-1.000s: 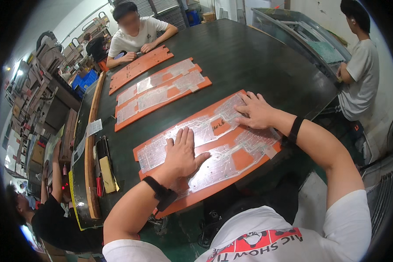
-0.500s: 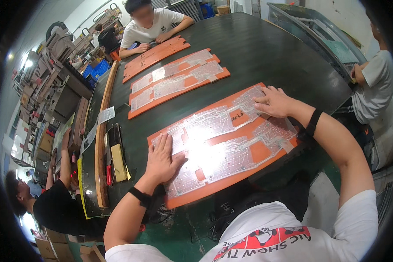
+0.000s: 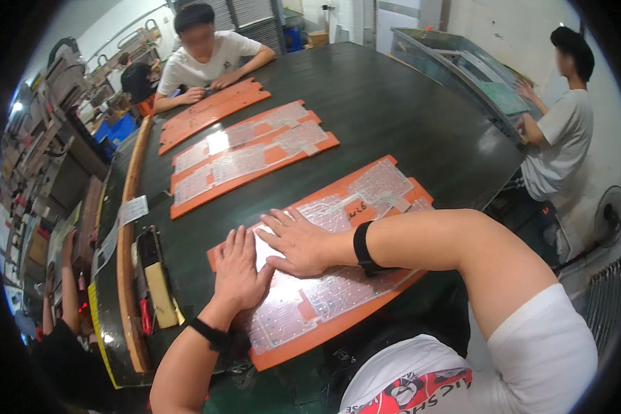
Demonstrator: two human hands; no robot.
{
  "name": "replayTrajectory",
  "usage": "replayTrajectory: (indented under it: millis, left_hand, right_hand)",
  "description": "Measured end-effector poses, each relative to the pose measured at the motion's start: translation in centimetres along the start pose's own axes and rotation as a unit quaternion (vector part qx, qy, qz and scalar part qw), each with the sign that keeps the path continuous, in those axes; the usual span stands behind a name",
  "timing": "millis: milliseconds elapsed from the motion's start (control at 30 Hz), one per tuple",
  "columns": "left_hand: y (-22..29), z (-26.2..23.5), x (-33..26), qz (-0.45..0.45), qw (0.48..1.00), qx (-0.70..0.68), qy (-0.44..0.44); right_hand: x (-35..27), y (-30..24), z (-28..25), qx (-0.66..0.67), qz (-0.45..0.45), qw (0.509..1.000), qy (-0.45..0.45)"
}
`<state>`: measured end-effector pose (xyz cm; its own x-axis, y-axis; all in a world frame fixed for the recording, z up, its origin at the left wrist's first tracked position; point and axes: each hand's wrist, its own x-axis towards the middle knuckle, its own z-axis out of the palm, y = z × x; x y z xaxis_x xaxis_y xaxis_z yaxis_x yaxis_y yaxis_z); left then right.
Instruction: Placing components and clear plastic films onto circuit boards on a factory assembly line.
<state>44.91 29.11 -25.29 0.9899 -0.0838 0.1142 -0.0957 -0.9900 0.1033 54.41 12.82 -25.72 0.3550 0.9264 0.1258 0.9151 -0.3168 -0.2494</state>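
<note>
Both my hands lie flat on a clear plastic film printed with circuit lines (image 3: 355, 293), which rests on an orange board (image 3: 310, 343) at the near side of the table. My left hand (image 3: 240, 272) is spread at the board's left end. Right beside it, thumbs almost meeting, my right hand (image 3: 298, 243) presses on the film with fingers outstretched. Handwritten marks show on bare orange between the film's parts. Beyond lies a second orange board carrying similar printed films (image 3: 238, 164). Farther off is an orange board without film (image 3: 214, 114).
Along the dark table's left edge runs a wooden strip (image 3: 127, 276). Next to it lie a beige block (image 3: 160, 293), a red-handled tool (image 3: 145, 316) and a small pale sheet (image 3: 134, 210). A person (image 3: 210, 58) sits opposite; another stands by a framed trough (image 3: 455, 62) at right.
My right hand has moved left across the film, from the board's right end to beside my left hand. The view has shifted, and the person at right has raised a hand.
</note>
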Motion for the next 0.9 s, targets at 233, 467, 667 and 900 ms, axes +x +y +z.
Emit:
replayTrajectory:
  millis: [233,467,667,900]
  left_hand:
    - [0.2,-1.1,0.0,-0.021,1.0,-0.006,-0.01]
    - [0.7,-1.7,0.1,-0.026,0.999,0.012,-0.029]
    - [0.2,-1.0,0.2,-0.016,0.999,0.021,-0.046]
    - [8.3,-4.3,-2.4,0.024,0.994,0.007,-0.104]
  right_hand:
    - [-4.1,6.2,-2.9,-0.052,0.059,0.997,-0.027]
    - [-10.8,14.2,-6.8,-0.11,0.26,0.959,-0.014]
    - [-16.1,17.9,-7.9,-0.162,0.38,0.91,0.026]
    - [-13.6,6.4,-6.9,0.096,0.117,0.986,0.073]
